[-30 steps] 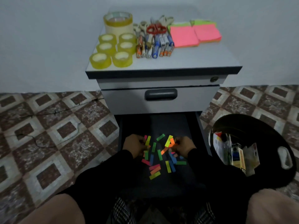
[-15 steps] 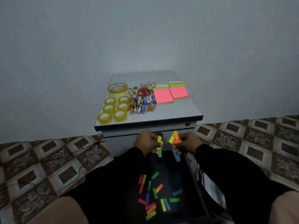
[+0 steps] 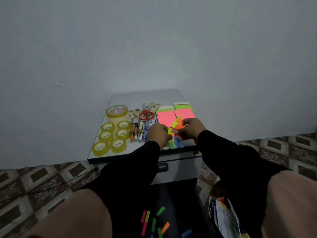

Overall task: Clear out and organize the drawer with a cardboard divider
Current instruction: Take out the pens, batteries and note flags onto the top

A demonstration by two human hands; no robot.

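Both of my hands have come up out of the open drawer and now sit over the front edge of the cabinet top, carrying the coloured paper strips with them. With my left hand I pinch a few strips between thumb and curled fingers; my right hand pinches another bunch, yellow-green and orange ends fanning upward. The two hands nearly touch. More loose strips lie on the dark drawer floor below, between my knees. On the top, left to right, stand the tape rolls, a row of batteries, scissors and pink sticky-note pads. A black bin with papers stands right of the drawer.
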